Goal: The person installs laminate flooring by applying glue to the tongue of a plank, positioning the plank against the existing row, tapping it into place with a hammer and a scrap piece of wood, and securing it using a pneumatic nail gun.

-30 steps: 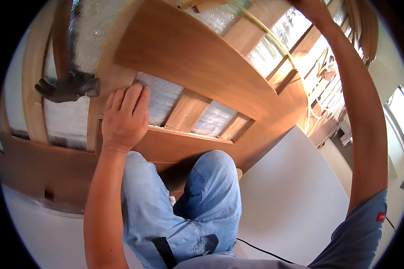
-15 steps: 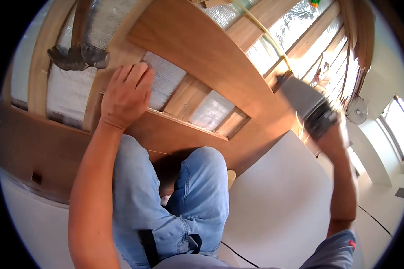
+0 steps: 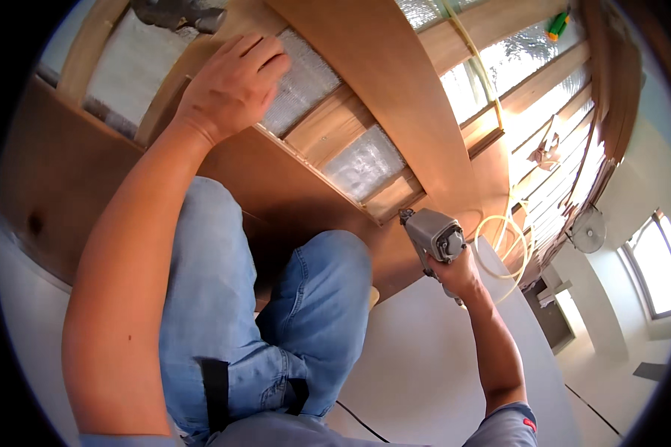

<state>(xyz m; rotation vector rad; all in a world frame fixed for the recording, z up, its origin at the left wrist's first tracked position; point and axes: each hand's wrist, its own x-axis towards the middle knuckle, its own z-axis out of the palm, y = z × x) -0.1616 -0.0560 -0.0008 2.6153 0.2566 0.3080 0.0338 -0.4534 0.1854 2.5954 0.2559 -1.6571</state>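
My left hand (image 3: 231, 89) has bent fingers at a wooden board (image 3: 160, 112) beside silver insulation (image 3: 302, 78) between battens; its fingertips are hidden, so what they grip is unclear. A hammer (image 3: 173, 15) lies just above it, partly cut off. My right hand (image 3: 458, 274) is closed round the handle of a grey nail gun (image 3: 436, 232), whose nose is at the lower right end of the panelled frame, with a coiled pale hose (image 3: 503, 279) around it. A long plywood panel (image 3: 373, 89) spans diagonally over the framework.
My bent knees are in front of me, beside a white curved surface (image 3: 402, 357) crossed by a black cable (image 3: 358, 421). Foil and battens continue upper right with a green tool (image 3: 558, 26). A fan (image 3: 587, 227) and window (image 3: 652, 264) are at the right.
My right hand came down from the upper right, bringing the nail gun to the frame's lower end. My view turned, and my left hand appears higher, still at the woodwork.
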